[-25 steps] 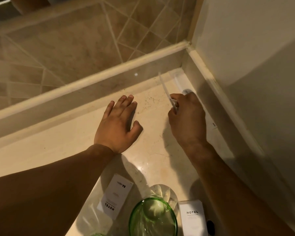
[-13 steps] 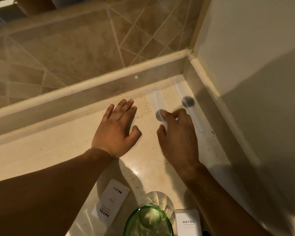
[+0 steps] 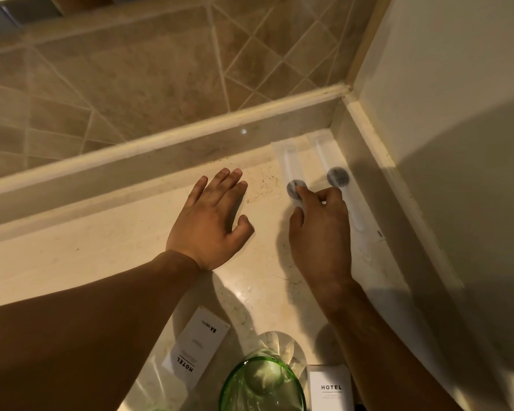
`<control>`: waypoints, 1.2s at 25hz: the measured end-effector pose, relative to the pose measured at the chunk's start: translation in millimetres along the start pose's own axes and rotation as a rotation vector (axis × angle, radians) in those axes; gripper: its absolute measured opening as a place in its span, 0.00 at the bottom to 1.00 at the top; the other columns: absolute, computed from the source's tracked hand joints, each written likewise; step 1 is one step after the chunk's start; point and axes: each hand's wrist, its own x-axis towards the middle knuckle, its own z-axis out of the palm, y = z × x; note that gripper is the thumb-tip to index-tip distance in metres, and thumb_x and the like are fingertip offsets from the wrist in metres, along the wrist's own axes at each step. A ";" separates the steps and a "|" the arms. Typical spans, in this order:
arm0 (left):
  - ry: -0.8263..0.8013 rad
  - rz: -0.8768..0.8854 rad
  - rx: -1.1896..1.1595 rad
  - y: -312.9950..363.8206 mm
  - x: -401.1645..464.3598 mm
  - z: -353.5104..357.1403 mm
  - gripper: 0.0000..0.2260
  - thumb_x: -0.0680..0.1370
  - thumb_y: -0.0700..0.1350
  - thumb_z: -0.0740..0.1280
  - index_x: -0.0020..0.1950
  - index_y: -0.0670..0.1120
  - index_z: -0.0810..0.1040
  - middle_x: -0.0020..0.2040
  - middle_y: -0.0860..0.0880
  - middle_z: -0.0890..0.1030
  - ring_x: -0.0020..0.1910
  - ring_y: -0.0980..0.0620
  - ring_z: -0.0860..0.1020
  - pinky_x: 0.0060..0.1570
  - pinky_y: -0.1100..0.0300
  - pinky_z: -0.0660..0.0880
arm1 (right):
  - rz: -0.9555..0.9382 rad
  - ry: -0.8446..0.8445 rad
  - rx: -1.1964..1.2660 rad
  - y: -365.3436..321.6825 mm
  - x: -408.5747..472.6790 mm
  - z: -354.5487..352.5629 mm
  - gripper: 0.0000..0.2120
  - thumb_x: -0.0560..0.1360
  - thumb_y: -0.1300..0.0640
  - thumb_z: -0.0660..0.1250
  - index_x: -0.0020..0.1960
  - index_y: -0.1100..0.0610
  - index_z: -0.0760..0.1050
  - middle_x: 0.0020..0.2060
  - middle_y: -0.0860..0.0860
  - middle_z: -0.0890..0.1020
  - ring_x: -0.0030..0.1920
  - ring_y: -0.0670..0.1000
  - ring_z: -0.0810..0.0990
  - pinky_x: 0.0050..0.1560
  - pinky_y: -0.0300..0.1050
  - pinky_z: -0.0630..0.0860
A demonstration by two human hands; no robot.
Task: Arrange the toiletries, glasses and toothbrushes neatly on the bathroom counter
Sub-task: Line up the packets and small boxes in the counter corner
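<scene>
Two wrapped toothbrushes (image 3: 291,164) (image 3: 333,161) lie beside the corner wall (image 3: 445,84); right hand (image 3: 321,232) grip pinches the nearer wrapper, left hand (image 3: 211,221) rests spread flat on the tabletop (image 3: 101,256).

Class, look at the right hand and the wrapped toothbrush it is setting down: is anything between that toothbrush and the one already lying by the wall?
Nothing visible. The right hand touches the left toothbrush; only bare counter separates it from the right toothbrush.

Two wrapped toothbrushes (image 3: 291,166) (image 3: 333,161), two hotel boxes (image 3: 196,348) (image 3: 331,390), one green glass (image 3: 261,384), two hands (image 3: 211,221) (image 3: 321,232)
</scene>
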 end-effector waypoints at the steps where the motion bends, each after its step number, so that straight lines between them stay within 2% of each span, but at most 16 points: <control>1: -0.003 -0.001 0.002 0.1 -0.2 -0.1 0.29 0.79 0.56 0.57 0.80 0.48 0.68 0.83 0.51 0.62 0.83 0.55 0.54 0.82 0.51 0.46 | -0.032 0.015 -0.064 2.5 -0.6 -0.7 0.20 0.81 0.48 0.63 0.71 0.50 0.72 0.57 0.48 0.76 0.54 0.44 0.76 0.62 0.27 0.68; 3: -0.009 0.001 0.004 0.1 -0.5 -0.6 0.29 0.79 0.56 0.57 0.80 0.48 0.67 0.83 0.51 0.61 0.83 0.55 0.53 0.82 0.51 0.46 | -0.043 0.025 -0.109 4.2 0.3 -7.3 0.20 0.81 0.51 0.64 0.73 0.50 0.72 0.61 0.52 0.75 0.59 0.50 0.77 0.68 0.41 0.70; 9: -0.012 0.000 0.004 0.6 -0.6 -0.1 0.30 0.79 0.56 0.57 0.80 0.48 0.67 0.83 0.51 0.61 0.83 0.55 0.53 0.82 0.51 0.46 | -0.069 0.004 -0.053 3.2 -0.5 -13.8 0.23 0.78 0.54 0.69 0.72 0.50 0.73 0.69 0.56 0.71 0.66 0.56 0.74 0.71 0.52 0.68; 15: -0.010 0.006 -0.001 1.4 0.1 0.5 0.30 0.79 0.56 0.57 0.80 0.47 0.68 0.83 0.50 0.62 0.83 0.54 0.54 0.82 0.49 0.47 | -0.106 0.021 0.012 7.9 3.1 -11.9 0.20 0.76 0.55 0.71 0.68 0.49 0.75 0.71 0.54 0.68 0.65 0.53 0.74 0.72 0.45 0.68; 21: -0.005 0.003 0.005 0.8 0.3 -0.5 0.29 0.79 0.56 0.57 0.80 0.48 0.67 0.83 0.51 0.61 0.83 0.55 0.54 0.82 0.50 0.47 | -0.126 0.010 -0.005 4.1 6.1 -11.5 0.20 0.76 0.55 0.71 0.67 0.51 0.76 0.70 0.56 0.70 0.64 0.55 0.75 0.70 0.50 0.72; 27: -0.010 0.008 0.006 -0.1 -0.5 0.8 0.30 0.79 0.56 0.57 0.80 0.48 0.67 0.83 0.51 0.61 0.83 0.55 0.53 0.82 0.50 0.46 | -0.123 -0.021 -0.052 0.6 8.3 -17.5 0.18 0.78 0.57 0.69 0.67 0.50 0.75 0.69 0.56 0.70 0.64 0.53 0.75 0.67 0.45 0.72; 30: 0.003 0.011 0.013 -2.3 -0.1 0.2 0.30 0.79 0.56 0.56 0.80 0.48 0.67 0.83 0.51 0.61 0.83 0.55 0.53 0.82 0.50 0.47 | -0.147 0.017 0.063 -1.8 2.0 -20.6 0.18 0.78 0.55 0.70 0.68 0.49 0.74 0.68 0.52 0.73 0.64 0.52 0.77 0.67 0.45 0.75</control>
